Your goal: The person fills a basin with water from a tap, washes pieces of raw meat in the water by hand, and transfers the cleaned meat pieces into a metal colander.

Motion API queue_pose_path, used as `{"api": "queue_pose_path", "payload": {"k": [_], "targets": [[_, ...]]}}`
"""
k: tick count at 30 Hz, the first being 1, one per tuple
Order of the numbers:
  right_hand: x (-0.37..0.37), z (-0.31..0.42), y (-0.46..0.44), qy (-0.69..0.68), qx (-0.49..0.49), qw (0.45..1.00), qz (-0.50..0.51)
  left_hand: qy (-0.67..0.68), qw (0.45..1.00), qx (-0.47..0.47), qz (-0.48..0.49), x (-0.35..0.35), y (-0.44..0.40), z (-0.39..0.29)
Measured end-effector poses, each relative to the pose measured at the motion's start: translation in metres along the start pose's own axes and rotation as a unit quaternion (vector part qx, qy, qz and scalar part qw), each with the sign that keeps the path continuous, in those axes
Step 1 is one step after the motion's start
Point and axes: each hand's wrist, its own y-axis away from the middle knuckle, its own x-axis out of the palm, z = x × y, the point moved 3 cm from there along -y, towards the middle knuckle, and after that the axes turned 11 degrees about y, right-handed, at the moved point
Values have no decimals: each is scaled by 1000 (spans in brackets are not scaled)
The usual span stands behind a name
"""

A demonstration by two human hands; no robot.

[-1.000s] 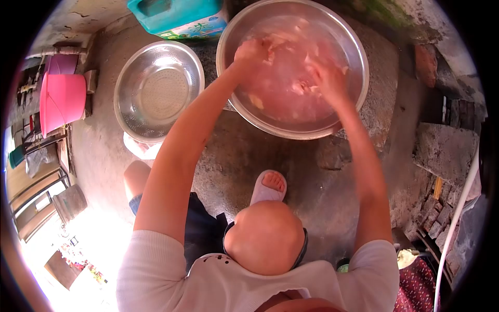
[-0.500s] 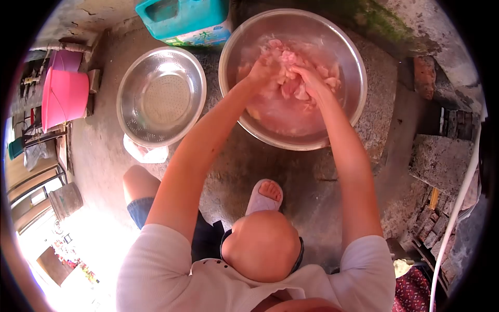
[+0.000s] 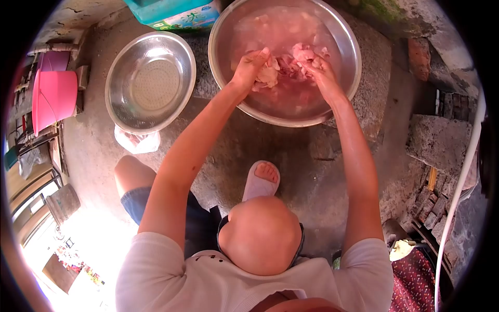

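Observation:
A large metal basin (image 3: 354,62) holds cloudy pinkish water with raw meat pieces (image 3: 295,65) in it. My left hand (image 3: 251,68) is inside the basin on its left side, with its fingers curled round pale meat. On the right, my right hand (image 3: 318,67) grips a pink lump of meat at the water's surface. More meat lies between the two hands, and some pieces show dimly under the water toward the far side.
A perforated metal colander (image 3: 156,86) stands left of the basin, with a white plastic bag (image 3: 138,141) beside it. Behind is a teal jug (image 3: 176,13). A pink bucket (image 3: 55,98) stands far left; a pale hose (image 3: 457,192) runs down the right.
Both hands were down in the water, then came together among the meat. Now they are farther apart, higher at the surface, with meat in them.

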Motion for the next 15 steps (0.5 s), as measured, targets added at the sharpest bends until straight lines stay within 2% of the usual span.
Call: {"api": "queue_pose_path", "payload": {"k": [1, 4, 7, 10, 15], "targets": [[1, 3, 3, -12, 8, 1000, -15, -13, 1000, 15, -6, -2, 0, 3], [2, 15, 8, 27, -18, 999, 25, -119, 991, 61, -14, -15, -3, 11], [-8, 9, 6, 52, -24, 998, 40, -108, 984, 141, -3, -29, -10, 19], [-18, 16, 16, 155, 14, 988, 15, -338, 924, 177, 5, -41, -7, 19], [-34, -15, 18, 71, 91, 993, 13, -481, 866, 133, -24, -35, 7, 2]]}}
